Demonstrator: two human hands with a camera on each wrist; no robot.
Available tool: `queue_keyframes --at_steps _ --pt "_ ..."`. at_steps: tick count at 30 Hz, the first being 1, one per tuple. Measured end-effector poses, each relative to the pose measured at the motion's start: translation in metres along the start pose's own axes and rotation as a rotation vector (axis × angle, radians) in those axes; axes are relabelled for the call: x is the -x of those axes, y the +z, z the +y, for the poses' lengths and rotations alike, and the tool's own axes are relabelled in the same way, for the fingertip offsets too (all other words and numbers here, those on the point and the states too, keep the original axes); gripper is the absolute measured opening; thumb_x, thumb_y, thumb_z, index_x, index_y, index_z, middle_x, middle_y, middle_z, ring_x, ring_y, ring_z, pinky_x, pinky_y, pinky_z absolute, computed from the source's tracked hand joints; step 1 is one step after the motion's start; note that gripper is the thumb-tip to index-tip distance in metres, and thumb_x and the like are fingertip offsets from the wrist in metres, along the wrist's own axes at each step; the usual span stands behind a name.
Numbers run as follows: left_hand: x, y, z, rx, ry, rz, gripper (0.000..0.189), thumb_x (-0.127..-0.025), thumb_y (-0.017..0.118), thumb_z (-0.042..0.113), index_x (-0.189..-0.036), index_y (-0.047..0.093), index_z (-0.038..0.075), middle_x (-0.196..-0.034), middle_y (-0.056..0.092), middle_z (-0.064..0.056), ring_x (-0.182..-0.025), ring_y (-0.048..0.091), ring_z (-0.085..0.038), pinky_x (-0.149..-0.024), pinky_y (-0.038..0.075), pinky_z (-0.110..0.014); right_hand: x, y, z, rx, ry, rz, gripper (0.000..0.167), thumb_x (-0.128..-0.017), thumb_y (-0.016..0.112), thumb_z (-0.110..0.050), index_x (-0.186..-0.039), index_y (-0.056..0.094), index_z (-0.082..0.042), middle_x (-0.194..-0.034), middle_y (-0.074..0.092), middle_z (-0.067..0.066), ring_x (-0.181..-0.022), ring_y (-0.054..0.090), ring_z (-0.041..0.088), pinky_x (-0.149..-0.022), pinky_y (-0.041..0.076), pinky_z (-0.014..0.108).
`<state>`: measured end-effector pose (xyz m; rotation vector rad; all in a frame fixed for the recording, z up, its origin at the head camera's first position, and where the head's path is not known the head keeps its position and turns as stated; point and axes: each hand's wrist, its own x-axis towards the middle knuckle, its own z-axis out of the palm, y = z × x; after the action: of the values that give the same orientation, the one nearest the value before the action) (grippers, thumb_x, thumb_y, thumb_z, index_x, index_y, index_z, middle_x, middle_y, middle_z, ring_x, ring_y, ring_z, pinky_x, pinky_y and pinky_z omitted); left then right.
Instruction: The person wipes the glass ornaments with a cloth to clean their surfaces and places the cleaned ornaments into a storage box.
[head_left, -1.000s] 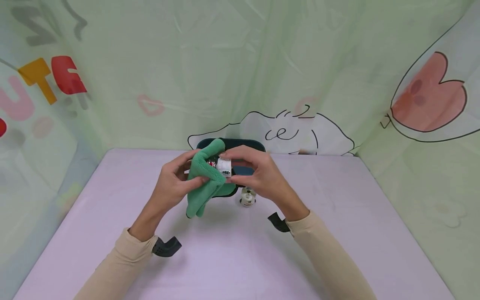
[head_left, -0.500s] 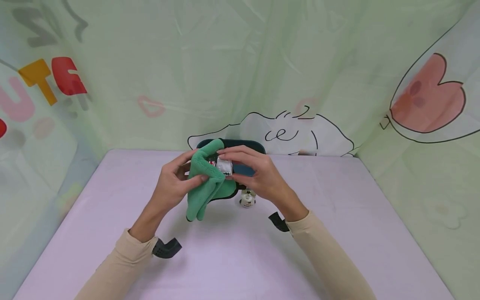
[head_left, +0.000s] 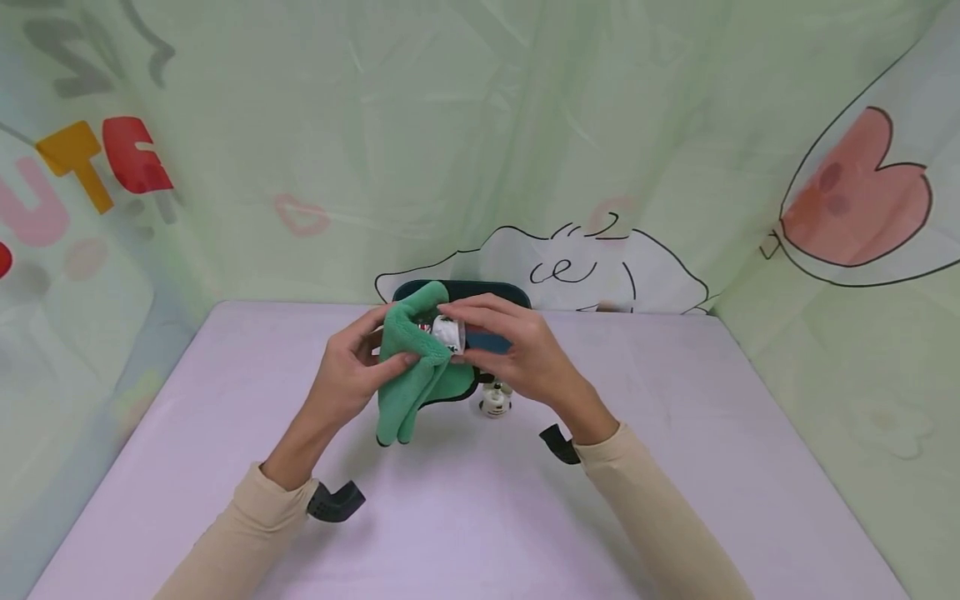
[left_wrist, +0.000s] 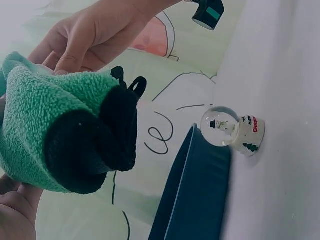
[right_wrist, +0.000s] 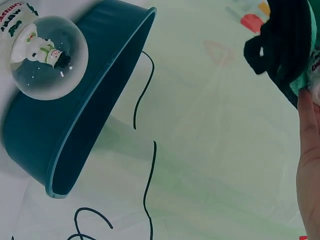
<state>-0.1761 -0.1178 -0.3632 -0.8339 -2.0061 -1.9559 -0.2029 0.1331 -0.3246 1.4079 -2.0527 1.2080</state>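
My left hand (head_left: pixel 341 371) grips a fluffy green cloth (head_left: pixel 408 383) with dark edging and a dark loop, its folds wrapped around one end of a snow globe (head_left: pixel 448 333). Only the globe's white printed base shows; its glass part is hidden in the cloth. From the other side, my right hand (head_left: pixel 517 337) pinches that base between thumb and fingers. Both hands hold these above the table. Below them stands a second snow globe (left_wrist: pixel 248 137) upright, with a snowman inside its clear ball (right_wrist: pixel 49 60) and red lettering on its white base.
A dark teal basin (left_wrist: pixel 207 175) stands behind the second globe, close to the back curtain (head_left: pixel 337 167). The lilac table (head_left: pixel 450 517) extends in front and to both sides. Small dark devices (head_left: pixel 335 502) sit at both wrists.
The white base has turned a little between the fingers of my right hand, showing a different part of its print. The cloth has shifted slightly downward with my left hand.
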Motion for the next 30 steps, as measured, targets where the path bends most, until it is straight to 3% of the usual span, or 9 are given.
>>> queue_keyframes --at_steps 7,15,25,30 --pt "-0.0002 0.0006 -0.0005 -0.034 0.023 -0.007 0.059 -0.087 0.073 -0.01 -0.142 0.056 0.003 -0.131 0.061 -0.014 -0.111 0.067 -0.02 -0.082 0.061 -0.032 0.0012 -0.0005 -0.0029 -0.097 0.112 -0.017 0.06 -0.077 0.085 0.004 -0.134 0.064 0.0 -0.12 0.066 0.011 -0.111 0.067 0.023 -0.089 0.06 0.041" --pt "-0.0003 -0.0005 0.0027 -0.102 0.064 -0.027 0.06 -0.085 0.075 -0.01 -0.14 0.058 0.005 -0.125 0.063 -0.011 -0.108 0.066 -0.018 -0.083 0.061 -0.031 0.0024 -0.0022 -0.0034 -0.165 0.215 -0.038 0.059 -0.081 0.084 0.001 -0.136 0.063 -0.002 -0.118 0.068 0.01 -0.102 0.072 0.022 -0.087 0.06 0.037" --pt "-0.0002 -0.0007 0.0056 -0.14 0.087 -0.041 0.06 -0.083 0.077 -0.01 -0.138 0.059 0.005 -0.131 0.062 -0.009 -0.113 0.061 -0.02 -0.086 0.06 -0.031 0.0016 -0.0036 -0.0067 -0.169 0.334 -0.039 0.049 -0.085 0.084 -0.009 -0.131 0.067 -0.006 -0.115 0.071 0.006 -0.097 0.072 0.016 -0.085 0.061 0.032" --pt "0.0001 0.0009 0.0064 -0.162 0.121 -0.053 0.061 -0.083 0.078 -0.01 -0.139 0.06 0.005 -0.131 0.062 -0.01 -0.113 0.06 -0.02 -0.085 0.061 -0.03 0.0018 -0.0038 -0.0082 -0.146 0.404 -0.038 0.041 -0.087 0.082 -0.016 -0.125 0.07 -0.009 -0.106 0.074 0.001 -0.093 0.071 0.013 -0.083 0.061 0.03"
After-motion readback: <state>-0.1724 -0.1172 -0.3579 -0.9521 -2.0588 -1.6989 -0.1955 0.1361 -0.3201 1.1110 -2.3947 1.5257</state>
